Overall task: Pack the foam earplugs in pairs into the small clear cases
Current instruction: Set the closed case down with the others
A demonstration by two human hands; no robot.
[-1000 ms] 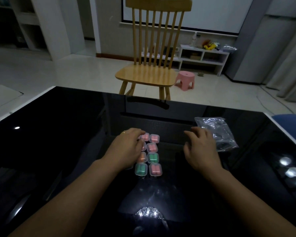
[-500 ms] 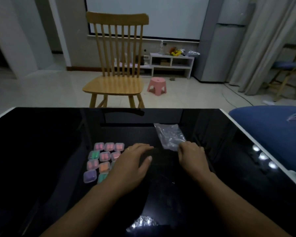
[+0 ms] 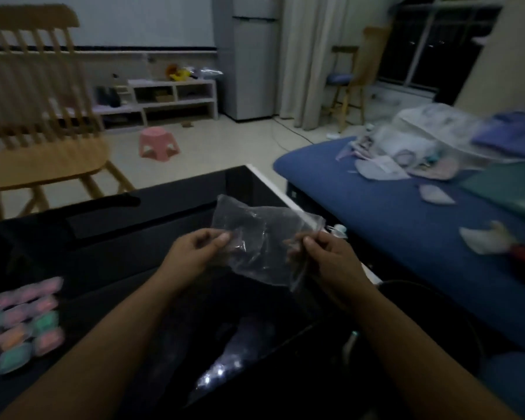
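Both hands, left hand [image 3: 194,253] and right hand [image 3: 325,259], now pinch the crinkly clear plastic bag [image 3: 255,241] lifted off the shiny black table [image 3: 119,237], so the blurry filled little cases [image 3: 22,322], left behind, probably get bagged next.

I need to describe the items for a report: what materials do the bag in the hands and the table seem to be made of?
The bag, pinched by the left hand and the right hand, looks like thin clear plastic film: it is see-through, crinkled, with glossy highlights. The table seems to be black glass or a lacquered top: it mirrors lights and shapes, though the frame cannot settle which.
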